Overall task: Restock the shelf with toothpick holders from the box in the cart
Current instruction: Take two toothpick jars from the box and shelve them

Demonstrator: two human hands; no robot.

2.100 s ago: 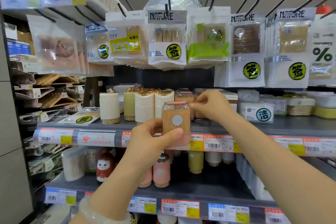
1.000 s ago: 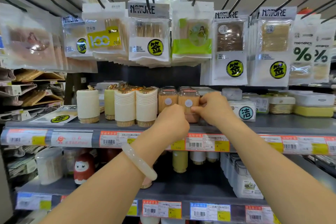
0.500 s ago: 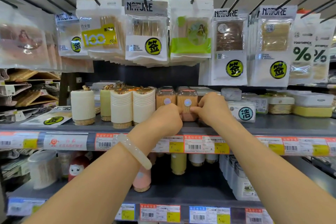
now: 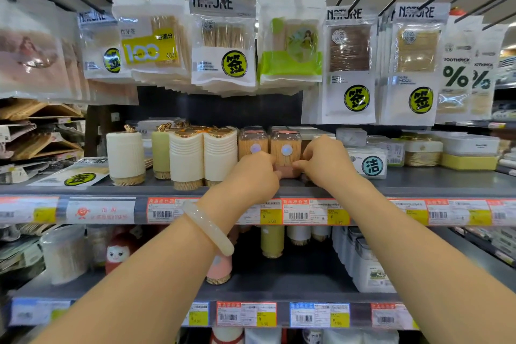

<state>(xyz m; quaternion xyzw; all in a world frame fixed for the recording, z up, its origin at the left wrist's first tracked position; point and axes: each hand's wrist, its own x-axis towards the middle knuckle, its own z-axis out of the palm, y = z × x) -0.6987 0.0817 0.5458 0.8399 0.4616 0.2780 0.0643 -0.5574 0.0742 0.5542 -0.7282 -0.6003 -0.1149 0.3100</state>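
Note:
Two clear toothpick holders with pink lids and round stickers stand side by side on the grey shelf [image 4: 435,184]. The left holder [image 4: 252,142] sits just behind my left hand [image 4: 255,176]. The right holder [image 4: 286,148] is pinched at its pink base between the fingertips of both hands. My right hand [image 4: 326,162] grips it from the right side. More holders of the same kind stand behind them, mostly hidden. The cart and the box are out of view.
Cream ribbed holders [image 4: 203,153] and a white one [image 4: 125,156] stand to the left. White boxes [image 4: 371,165] sit to the right. Hanging toothpick packs [image 4: 223,42] crowd the space above. A lower shelf [image 4: 279,288] carries more holders.
Two seconds ago my left hand held a holder in the air before the shelf. It now stands on the shelf, and both hands have stayed at the holders' bases.

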